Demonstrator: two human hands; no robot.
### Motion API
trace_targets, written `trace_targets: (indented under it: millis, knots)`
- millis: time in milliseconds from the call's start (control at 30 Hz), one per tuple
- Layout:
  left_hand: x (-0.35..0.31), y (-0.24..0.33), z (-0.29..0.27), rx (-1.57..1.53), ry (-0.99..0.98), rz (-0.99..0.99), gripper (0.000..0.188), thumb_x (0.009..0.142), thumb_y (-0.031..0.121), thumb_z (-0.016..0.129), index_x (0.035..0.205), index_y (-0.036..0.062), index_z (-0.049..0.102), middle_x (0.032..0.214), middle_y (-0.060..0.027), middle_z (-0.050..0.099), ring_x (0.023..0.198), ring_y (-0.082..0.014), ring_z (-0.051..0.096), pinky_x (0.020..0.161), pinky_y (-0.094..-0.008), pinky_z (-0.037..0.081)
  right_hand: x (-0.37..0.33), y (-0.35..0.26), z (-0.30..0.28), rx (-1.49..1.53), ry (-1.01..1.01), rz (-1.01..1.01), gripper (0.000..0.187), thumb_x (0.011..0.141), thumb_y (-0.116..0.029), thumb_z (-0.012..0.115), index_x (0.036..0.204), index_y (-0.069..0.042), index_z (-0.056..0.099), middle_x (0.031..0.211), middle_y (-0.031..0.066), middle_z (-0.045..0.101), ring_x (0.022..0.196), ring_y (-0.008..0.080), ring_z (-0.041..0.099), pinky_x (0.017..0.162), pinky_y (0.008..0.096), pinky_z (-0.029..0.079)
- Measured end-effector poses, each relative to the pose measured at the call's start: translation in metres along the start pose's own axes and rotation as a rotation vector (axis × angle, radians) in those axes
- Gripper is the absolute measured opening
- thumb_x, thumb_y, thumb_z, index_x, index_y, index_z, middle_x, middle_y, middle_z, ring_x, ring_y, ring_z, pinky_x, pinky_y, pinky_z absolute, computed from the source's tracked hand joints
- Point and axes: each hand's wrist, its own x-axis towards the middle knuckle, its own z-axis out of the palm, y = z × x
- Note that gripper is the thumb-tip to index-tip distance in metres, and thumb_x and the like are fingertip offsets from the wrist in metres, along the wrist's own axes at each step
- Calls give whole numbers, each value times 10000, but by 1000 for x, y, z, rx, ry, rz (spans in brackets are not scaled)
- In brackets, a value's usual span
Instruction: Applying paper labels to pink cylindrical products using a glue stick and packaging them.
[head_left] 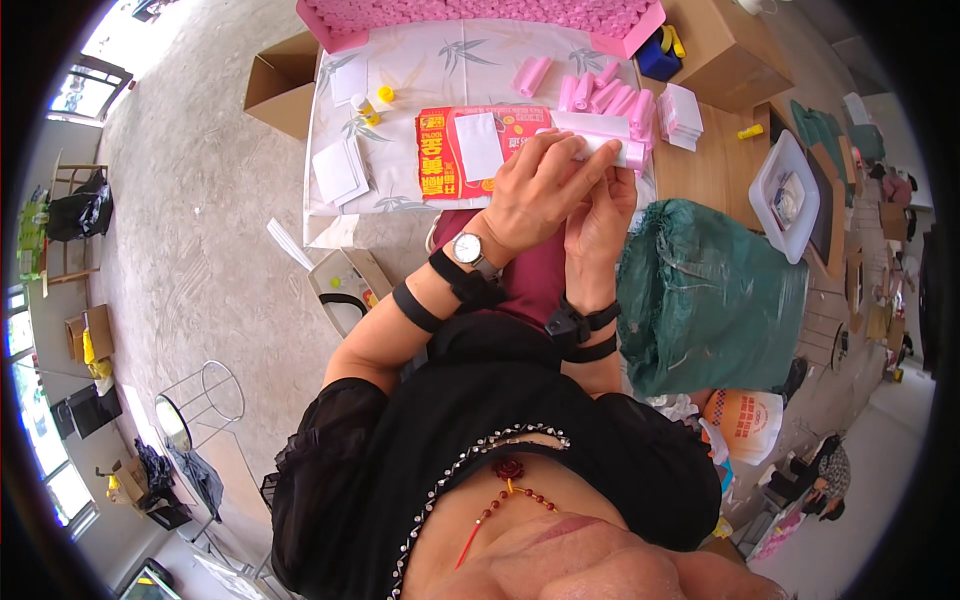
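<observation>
Both hands are at the right end of the table, around a pink roll point(637, 154) with a white paper slip point(585, 124) lying along it. My left hand point(530, 190) reaches over from the left, its fingers closed on the paper and roll. Below the roll's right part, my right hand point(600, 215) has its fingers bent against it; its fingertips are partly hidden. Beside them, a white paper slip point(480, 147) lies on a red and yellow printed sheet point(435, 155). Several more pink rolls point(603, 95) lie just beyond my hands.
A white paper stack point(340, 172) and a small glue bottle point(366, 112) with its yellow cap point(385, 94) sit at left. White slips point(681, 117) are stacked at right. A pink box point(480, 12) stands at the back, a green sack point(710, 300) at my right.
</observation>
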Motion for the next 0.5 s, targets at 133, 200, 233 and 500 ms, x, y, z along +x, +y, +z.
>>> trace_targets:
  millis: [133, 200, 233, 500]
  knots:
    - [-1, 1, -2, 12, -22, -17, 548, 827, 137, 703, 1369, 213, 711, 1089, -22, 646, 958, -217, 653, 744, -316, 588, -1, -1, 2, 14, -3, 5, 386, 1008, 17, 639, 1381, -21, 549, 1199, 88, 724, 1076, 164, 707, 896, 282, 585]
    - [0, 1, -4, -2, -21, -23, 552, 820, 133, 710, 1365, 221, 714, 1086, -19, 647, 954, -213, 651, 738, -313, 586, -2, 1, -2, 18, -2, 10, 396, 1004, 20, 642, 1386, -20, 545, 1191, 85, 726, 1070, 161, 708, 897, 281, 585]
    - [0, 1, -5, -16, -20, -30, 556, 813, 129, 717, 1361, 228, 717, 1084, -16, 647, 949, -209, 649, 731, -311, 583, -2, 1, -3, 21, -1, 15, 406, 1001, 24, 645, 1391, -20, 542, 1184, 83, 729, 1064, 158, 710, 897, 280, 585]
    - [1, 8, -3, -7, 27, -69, 600, 745, 121, 747, 1334, 234, 734, 1089, -27, 657, 933, -220, 665, 715, -323, 594, -3, 3, 2, -18, -3, -2, 420, 1017, 13, 623, 1424, -19, 522, 1268, 89, 681, 1114, 152, 680, 922, 279, 573]
